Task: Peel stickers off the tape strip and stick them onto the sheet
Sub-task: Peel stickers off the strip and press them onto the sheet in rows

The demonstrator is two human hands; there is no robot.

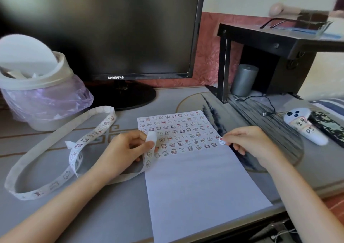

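Right hand [247,142] pinches one round sticker [222,141] just over the edge of the sheet [195,186] beneath it, while the left hand [128,147], off to its left, grips the tape strip [151,140]; best to lower it squarely into the unfinished bottom row and press flat

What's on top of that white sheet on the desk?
Rows of small cartoon stickers fill the far half of the sheet; the near half is bare. The left hand, holding the tape strip, hides whatever lies at its left edge. The right hand pinches one loose sticker.
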